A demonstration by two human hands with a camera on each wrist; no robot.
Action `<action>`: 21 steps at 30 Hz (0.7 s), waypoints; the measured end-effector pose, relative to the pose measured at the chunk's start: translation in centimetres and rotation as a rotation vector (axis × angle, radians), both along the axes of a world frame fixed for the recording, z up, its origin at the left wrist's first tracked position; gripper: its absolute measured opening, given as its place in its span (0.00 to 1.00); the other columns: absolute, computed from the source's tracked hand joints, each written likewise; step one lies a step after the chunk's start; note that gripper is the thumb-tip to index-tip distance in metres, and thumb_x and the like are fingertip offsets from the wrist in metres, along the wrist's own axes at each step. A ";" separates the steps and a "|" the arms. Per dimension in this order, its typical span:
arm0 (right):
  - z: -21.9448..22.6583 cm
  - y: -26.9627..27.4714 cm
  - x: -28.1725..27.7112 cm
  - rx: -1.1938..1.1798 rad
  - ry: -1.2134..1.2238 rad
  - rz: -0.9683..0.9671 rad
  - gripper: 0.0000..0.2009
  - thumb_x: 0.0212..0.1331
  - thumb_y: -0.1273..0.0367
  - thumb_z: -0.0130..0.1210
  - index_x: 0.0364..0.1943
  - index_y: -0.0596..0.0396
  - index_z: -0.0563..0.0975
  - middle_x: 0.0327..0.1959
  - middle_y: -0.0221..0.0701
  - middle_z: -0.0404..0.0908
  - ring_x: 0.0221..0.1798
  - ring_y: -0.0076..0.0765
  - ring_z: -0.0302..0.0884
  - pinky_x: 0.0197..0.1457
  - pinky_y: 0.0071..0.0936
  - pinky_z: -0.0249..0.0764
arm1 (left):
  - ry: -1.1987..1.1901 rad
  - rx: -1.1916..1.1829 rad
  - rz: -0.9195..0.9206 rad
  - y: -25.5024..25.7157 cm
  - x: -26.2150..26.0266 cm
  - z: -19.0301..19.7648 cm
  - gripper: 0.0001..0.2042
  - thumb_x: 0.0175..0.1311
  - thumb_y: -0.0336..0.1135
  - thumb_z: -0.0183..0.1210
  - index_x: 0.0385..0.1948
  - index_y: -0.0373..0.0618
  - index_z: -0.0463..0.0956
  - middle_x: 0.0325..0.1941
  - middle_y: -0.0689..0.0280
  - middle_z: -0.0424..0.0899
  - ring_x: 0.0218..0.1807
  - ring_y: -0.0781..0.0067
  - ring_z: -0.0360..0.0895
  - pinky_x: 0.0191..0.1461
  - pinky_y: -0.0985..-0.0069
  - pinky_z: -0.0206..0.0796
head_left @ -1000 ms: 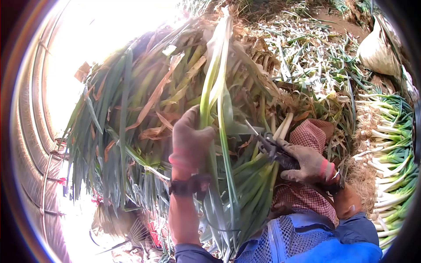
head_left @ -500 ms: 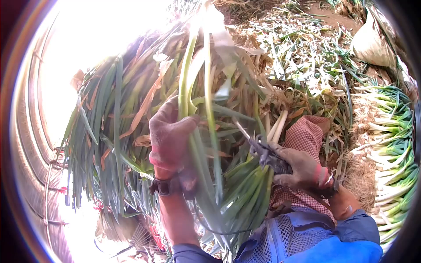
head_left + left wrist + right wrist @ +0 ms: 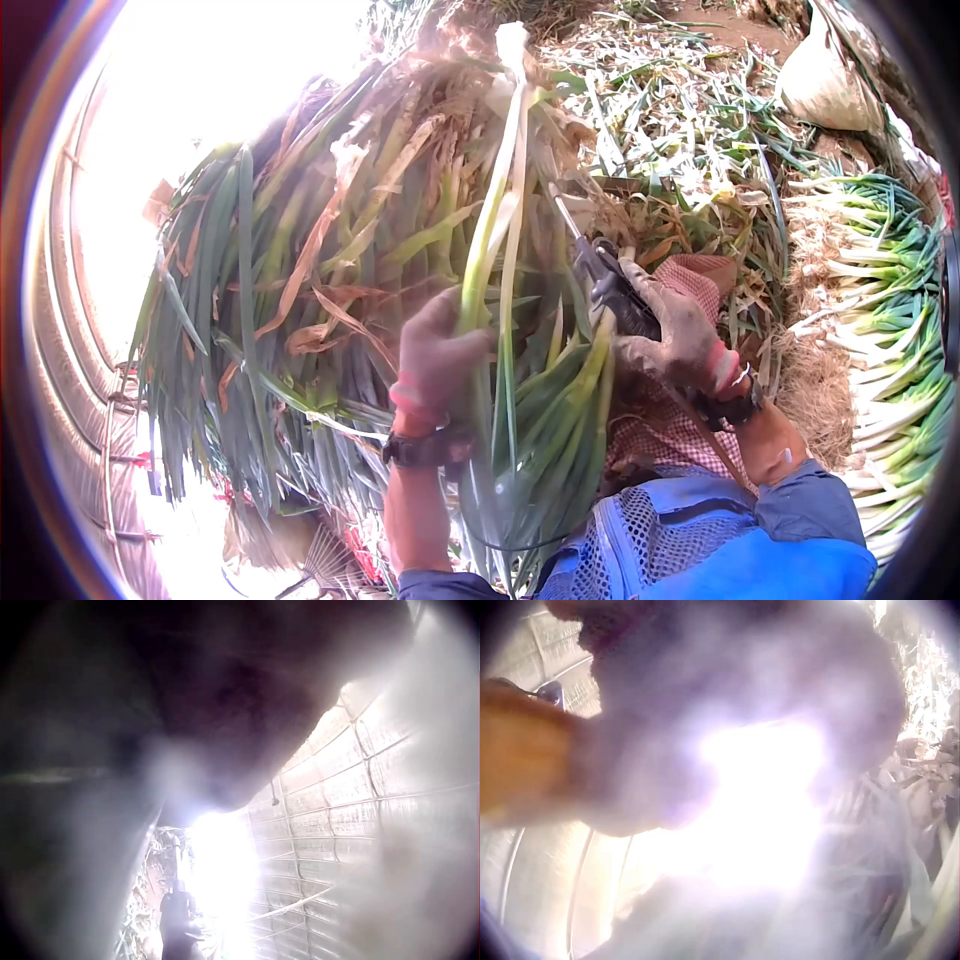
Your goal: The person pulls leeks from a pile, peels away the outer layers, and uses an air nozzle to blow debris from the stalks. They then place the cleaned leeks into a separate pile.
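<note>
My gloved left hand grips a long green onion by its green part, its white root end pointing up and away. In my gloved right hand is a black air blow gun whose thin metal nozzle points up and left, to the right of the onion. The gun also shows low in the left wrist view, under the dark glove. Below and between the hands, several green onions lie against my lap. Glare and blur hide most of the right wrist view.
A big heap of untrimmed green onions with dry leaves fills the left. Cleaned green onions lie in a row at right, roots inward. Peeled leaf scraps cover the ground behind, near a pale sack. A ribbed sheet wall stands at far left.
My left hand swung left with the onion, then back right. The right hand raised the blow gun, so its nozzle now points more steeply upward and sits higher beside the onion.
</note>
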State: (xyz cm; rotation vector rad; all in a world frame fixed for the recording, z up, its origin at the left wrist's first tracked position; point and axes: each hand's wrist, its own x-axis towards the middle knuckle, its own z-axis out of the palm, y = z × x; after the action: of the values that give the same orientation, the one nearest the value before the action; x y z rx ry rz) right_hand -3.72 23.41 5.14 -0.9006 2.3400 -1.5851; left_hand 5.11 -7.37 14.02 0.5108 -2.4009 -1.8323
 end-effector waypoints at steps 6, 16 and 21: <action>0.4 -0.3 0.3 0.226 -0.123 0.243 0.49 0.61 0.54 0.73 0.82 0.64 0.64 0.69 0.58 0.80 0.70 0.61 0.83 0.75 0.44 0.76 | -0.054 0.024 -0.004 -1.0 -0.5 -2.3 0.30 0.60 0.18 0.70 0.68 0.26 0.78 0.50 0.63 0.92 0.46 0.78 0.87 0.52 0.78 0.81; -2.2 -0.7 -0.5 0.091 -0.069 -0.048 0.49 0.61 0.56 0.72 0.83 0.65 0.62 0.63 0.56 0.84 0.65 0.59 0.86 0.70 0.44 0.79 | -0.036 -0.034 0.008 -0.3 -0.8 -1.5 0.31 0.61 0.19 0.72 0.69 0.25 0.76 0.53 0.61 0.91 0.50 0.78 0.88 0.56 0.77 0.82; -0.1 0.0 0.7 -0.011 -0.016 -0.055 0.49 0.59 0.58 0.73 0.82 0.67 0.64 0.65 0.58 0.83 0.68 0.59 0.85 0.73 0.42 0.77 | -0.007 0.017 0.001 0.3 0.6 -5.2 0.31 0.63 0.19 0.72 0.70 0.29 0.77 0.58 0.60 0.91 0.54 0.76 0.88 0.61 0.76 0.81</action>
State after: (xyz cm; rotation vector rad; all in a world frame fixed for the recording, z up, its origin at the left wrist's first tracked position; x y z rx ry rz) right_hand -3.00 23.43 5.02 -0.8304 2.3669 -1.6212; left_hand 5.67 -7.08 8.78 0.5208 -2.3916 -1.8546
